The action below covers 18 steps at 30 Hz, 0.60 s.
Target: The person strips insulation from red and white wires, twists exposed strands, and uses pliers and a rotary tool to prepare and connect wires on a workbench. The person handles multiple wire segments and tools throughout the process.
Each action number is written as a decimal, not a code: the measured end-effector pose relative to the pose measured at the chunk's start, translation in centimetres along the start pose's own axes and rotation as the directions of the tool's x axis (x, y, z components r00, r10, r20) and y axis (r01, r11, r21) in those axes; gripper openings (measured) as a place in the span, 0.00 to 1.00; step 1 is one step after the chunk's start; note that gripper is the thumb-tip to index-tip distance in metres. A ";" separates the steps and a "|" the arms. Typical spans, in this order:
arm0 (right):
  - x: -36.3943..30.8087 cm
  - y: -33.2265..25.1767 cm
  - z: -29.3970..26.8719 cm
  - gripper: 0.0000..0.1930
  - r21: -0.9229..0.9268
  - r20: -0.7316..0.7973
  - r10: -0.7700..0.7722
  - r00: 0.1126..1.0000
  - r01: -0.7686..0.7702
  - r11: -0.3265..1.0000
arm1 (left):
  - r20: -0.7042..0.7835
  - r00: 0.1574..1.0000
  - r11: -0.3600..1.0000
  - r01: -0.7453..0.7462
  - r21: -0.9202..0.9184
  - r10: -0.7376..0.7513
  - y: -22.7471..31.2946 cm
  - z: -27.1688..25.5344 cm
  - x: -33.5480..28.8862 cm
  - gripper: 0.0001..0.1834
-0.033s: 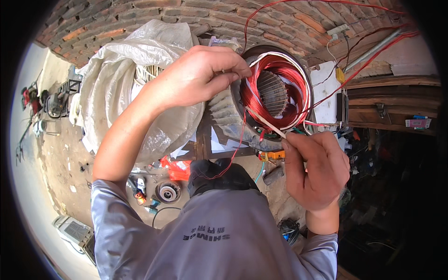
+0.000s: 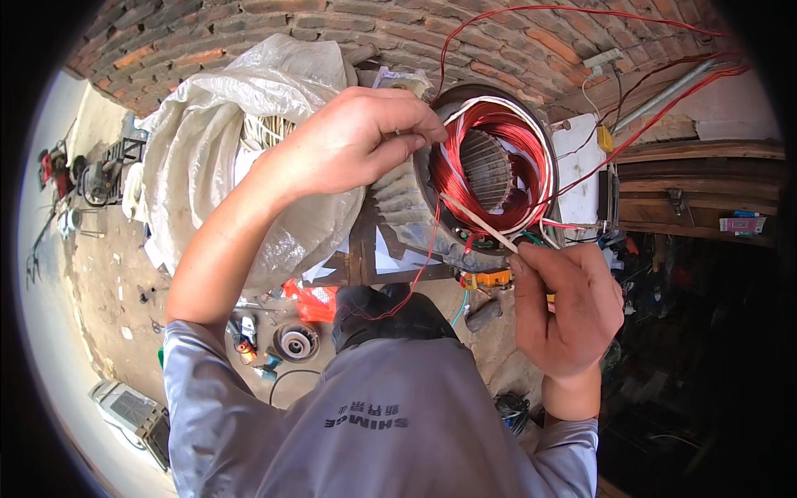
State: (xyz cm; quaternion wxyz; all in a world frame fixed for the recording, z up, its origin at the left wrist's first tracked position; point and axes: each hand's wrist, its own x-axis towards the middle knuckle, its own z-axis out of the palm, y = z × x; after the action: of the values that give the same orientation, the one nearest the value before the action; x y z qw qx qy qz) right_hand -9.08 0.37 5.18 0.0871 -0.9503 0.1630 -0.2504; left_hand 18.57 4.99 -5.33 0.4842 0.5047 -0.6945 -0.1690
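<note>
right hand fingers clamped on thin white cord by the round, glossy red coil; left hand left of it, can't tell if fingers meet.

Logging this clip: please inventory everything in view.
Motor housing: one, grey, upper centre
Windings: one ring, red, inside housing
Cord: one, whitish, across windings' near edge
Wires: several, red, upper right
Sack: one, translucent, left of housing
Bag: one, red, ground
Round part: one, grey, ground
Boxy machine: one, pale, lower left
Brick wall: one, brown, top
Small clutter: uncounted, mixed, ground
Shirt: one, grey, bottom centre
Left hand: one, bare, by windings' upper left
Right hand: one, bare, pinching cord
</note>
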 end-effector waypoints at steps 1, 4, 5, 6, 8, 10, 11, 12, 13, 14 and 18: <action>0.0 0.1 -0.1 0.11 0.001 -0.012 -0.014 1.000 0.014 1.000 | -0.005 1.000 1.000 0.015 -0.015 -0.015 0.0 0.1 -0.4 0.09; -0.6 0.7 0.8 0.12 0.020 -0.043 -0.014 0.999 0.015 1.000 | 0.028 0.999 0.997 0.044 -0.057 -0.043 0.0 0.5 -1.0 0.08; -0.6 0.9 1.2 0.12 0.029 -0.035 -0.033 0.999 0.034 0.999 | 0.026 0.999 0.998 0.032 -0.053 -0.031 0.0 0.6 -0.9 0.08; -0.3 1.3 1.7 0.12 0.038 -0.028 -0.052 0.998 0.053 0.998 | 0.024 1.000 0.999 0.020 -0.050 -0.019 0.0 0.7 -0.8 0.08; -0.3 2.1 3.0 0.12 0.030 -0.015 -0.071 0.997 0.071 0.997 | 0.026 1.000 0.998 -0.009 -0.054 0.010 0.0 0.8 -0.5 0.08; -0.1 2.1 3.3 0.12 -0.025 0.014 -0.126 0.992 0.127 0.992 | 0.033 0.998 0.997 -0.042 -0.070 0.044 -0.1 0.8 -0.3 0.09; -0.1 2.1 3.5 0.12 -0.057 0.029 -0.148 0.989 0.150 0.987 | 0.053 0.996 0.995 -0.067 -0.078 0.072 -0.1 0.9 -0.1 0.09; -0.1 2.4 4.1 0.14 -0.066 0.019 -0.207 0.978 0.207 0.976 | 0.073 0.992 0.992 -0.093 -0.086 0.099 -0.1 1.0 0.0 0.10; 0.0 2.5 4.2 0.14 -0.079 0.023 -0.228 0.973 0.230 0.970 | 0.094 0.987 0.988 -0.118 -0.095 0.127 -0.1 1.1 0.2 0.10; -0.1 2.6 4.4 0.14 -0.088 0.030 -0.247 0.969 0.249 0.965 | 0.112 0.983 0.986 -0.140 -0.086 0.149 -0.2 1.2 0.3 0.11; -0.4 2.6 4.1 0.15 -0.103 0.058 -0.290 0.955 0.295 0.950 | 0.249 0.959 0.990 -0.120 -0.072 0.134 0.5 1.0 0.8 0.13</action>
State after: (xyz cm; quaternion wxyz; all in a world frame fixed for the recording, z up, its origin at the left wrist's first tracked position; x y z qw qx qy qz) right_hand -7.99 -1.56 0.81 -0.0001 -0.9724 0.0319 -0.2311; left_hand 17.44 4.23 -5.04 0.4155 0.4196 -0.7764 -0.2201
